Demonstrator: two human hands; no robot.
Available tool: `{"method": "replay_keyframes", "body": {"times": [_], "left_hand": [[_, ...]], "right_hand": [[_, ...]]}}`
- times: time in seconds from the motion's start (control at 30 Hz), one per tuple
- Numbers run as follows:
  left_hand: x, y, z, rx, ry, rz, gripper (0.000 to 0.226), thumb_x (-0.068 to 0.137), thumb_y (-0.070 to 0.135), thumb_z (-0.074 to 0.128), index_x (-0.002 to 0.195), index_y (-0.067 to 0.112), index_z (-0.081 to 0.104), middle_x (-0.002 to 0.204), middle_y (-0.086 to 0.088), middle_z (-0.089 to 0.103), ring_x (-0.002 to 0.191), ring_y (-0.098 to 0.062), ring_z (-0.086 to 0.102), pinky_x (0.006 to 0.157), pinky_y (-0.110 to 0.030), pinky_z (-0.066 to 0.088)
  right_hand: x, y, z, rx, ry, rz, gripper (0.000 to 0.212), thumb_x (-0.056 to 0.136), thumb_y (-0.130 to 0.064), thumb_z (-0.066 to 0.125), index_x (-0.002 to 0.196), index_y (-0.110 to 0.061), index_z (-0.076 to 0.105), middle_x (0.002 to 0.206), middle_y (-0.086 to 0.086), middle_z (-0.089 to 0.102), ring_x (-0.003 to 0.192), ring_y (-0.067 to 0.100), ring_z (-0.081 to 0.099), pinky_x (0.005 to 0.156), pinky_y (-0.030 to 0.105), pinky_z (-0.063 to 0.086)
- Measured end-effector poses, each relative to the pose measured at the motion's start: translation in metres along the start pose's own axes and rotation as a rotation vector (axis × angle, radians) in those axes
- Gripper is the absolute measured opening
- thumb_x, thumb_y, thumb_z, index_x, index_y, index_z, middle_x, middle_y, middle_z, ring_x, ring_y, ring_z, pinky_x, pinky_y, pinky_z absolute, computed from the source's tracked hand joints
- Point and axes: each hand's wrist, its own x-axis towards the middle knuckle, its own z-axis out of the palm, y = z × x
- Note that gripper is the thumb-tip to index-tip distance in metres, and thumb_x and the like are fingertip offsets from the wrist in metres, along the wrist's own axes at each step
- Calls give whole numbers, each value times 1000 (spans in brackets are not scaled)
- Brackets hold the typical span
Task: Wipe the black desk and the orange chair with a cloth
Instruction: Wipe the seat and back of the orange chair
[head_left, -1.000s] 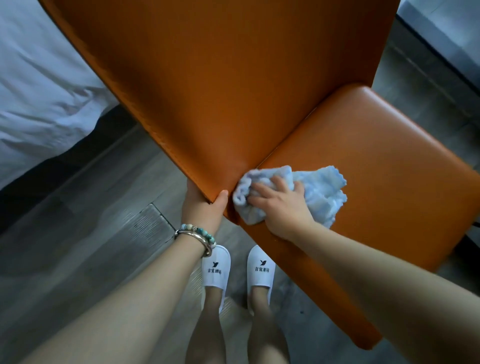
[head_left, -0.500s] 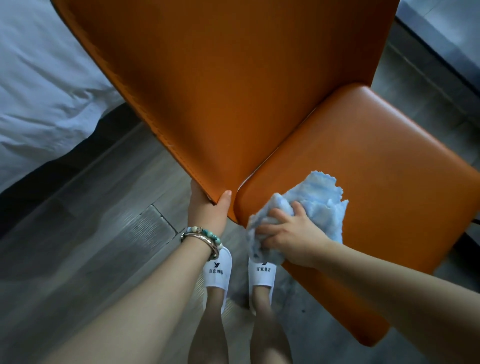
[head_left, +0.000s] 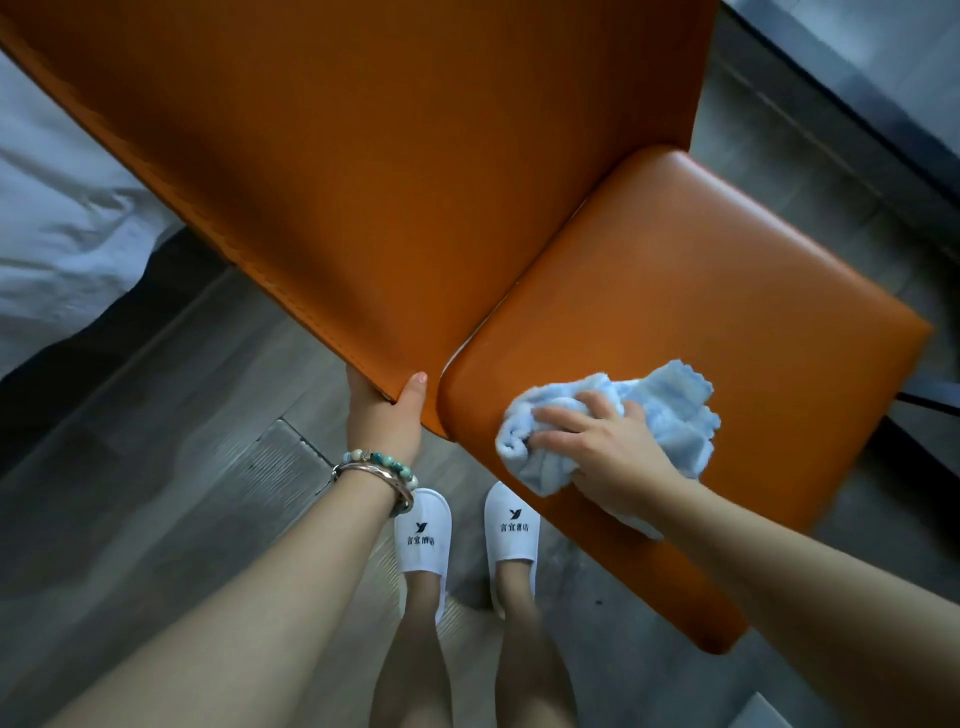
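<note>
The orange chair (head_left: 701, 291) fills the middle of the view, its backrest (head_left: 374, 171) tilted toward me and its seat to the right. My left hand (head_left: 387, 415) grips the lower corner of the backrest, thumb on the front face, fingers hidden behind. A crumpled light blue cloth (head_left: 670, 410) lies on the near edge of the seat. My right hand (head_left: 602, 447) holds it, fingers curled over the cloth and pressing it onto the seat. The black desk is out of view.
White bedding (head_left: 57, 223) lies at the left. Grey wood-look floor (head_left: 171, 467) surrounds the chair. My feet in white slippers (head_left: 511, 525) stand just below the seat's near corner. A dark ledge (head_left: 857, 88) runs along the upper right.
My right hand slid the cloth from the crease by the backrest corner out along the seat's near edge to the right. The left hand kept its grip on the backrest corner.
</note>
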Motion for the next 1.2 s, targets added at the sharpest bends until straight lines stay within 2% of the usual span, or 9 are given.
{"method": "replay_keyframes", "body": {"times": [0.2, 0.3, 0.43, 0.53, 0.7, 0.8, 0.9, 1.07, 1.2], "left_hand": [[7, -5, -1, 14, 10, 7, 56, 88, 32, 61, 136, 28, 32, 127, -1, 56, 110, -32, 56, 95, -41, 46], [8, -9, -2, 37, 9, 18, 57, 89, 32, 60, 138, 26, 32, 127, -1, 55, 109, -31, 56, 87, -34, 42], [11, -11, -4, 67, -8, 30, 57, 88, 36, 60, 137, 25, 33, 124, -2, 58, 105, -32, 59, 82, -33, 43], [12, -11, -3, 99, -2, 38, 58, 88, 37, 58, 139, 24, 33, 122, -1, 58, 103, -29, 58, 81, -31, 41], [18, -12, -2, 198, -4, -30, 56, 89, 48, 51, 134, 14, 42, 116, -5, 59, 89, -25, 54, 73, -31, 37], [22, -15, 0, 231, 42, -26, 55, 91, 47, 49, 133, 12, 43, 118, -8, 59, 86, -27, 51, 74, -32, 37], [26, -16, 4, 246, 64, -19, 55, 90, 48, 49, 132, 13, 44, 116, -9, 60, 89, -30, 56, 68, -31, 39], [28, -20, 3, 225, 61, 2, 61, 82, 54, 52, 129, 17, 46, 108, -3, 64, 85, -26, 62, 72, -35, 48], [30, -23, 3, 290, 53, 23, 62, 85, 56, 48, 131, 14, 44, 108, -5, 62, 85, -28, 59, 63, -32, 41]], "right_hand": [[-26, 49, -19, 105, 63, 906, 50, 81, -19, 57, 128, -32, 51, 147, -5, 38, 122, 36, 35, 89, 50, 41], [-32, 8, -8, 122, -38, 1060, 59, 81, -25, 60, 135, -36, 40, 155, -8, 19, 133, 33, 22, 96, 53, 33], [-21, -78, 22, 161, 51, 795, 61, 52, -20, 79, 110, -32, 63, 136, -4, 52, 112, 36, 48, 71, 51, 46], [-16, -115, 32, 215, 107, 584, 46, 47, -19, 68, 91, -34, 67, 113, -6, 65, 84, 36, 60, 50, 35, 42], [-31, -86, 5, 265, 374, 721, 42, 63, -25, 48, 99, -26, 69, 116, 1, 66, 83, 40, 59, 56, 41, 49], [-56, -42, -5, 188, 163, 1044, 50, 76, -20, 61, 125, -30, 54, 149, -4, 35, 124, 39, 36, 87, 51, 40], [-67, -44, 11, 159, 8, 1120, 60, 82, -28, 59, 136, -39, 35, 157, -8, 7, 135, 34, 17, 95, 51, 34], [-28, -128, 49, 231, 133, 668, 50, 51, -15, 69, 98, -34, 68, 125, -2, 60, 93, 38, 60, 57, 37, 44], [-27, -133, 43, 311, 319, 629, 48, 50, -18, 63, 97, -29, 64, 116, 0, 64, 88, 31, 50, 54, 33, 42]]}}
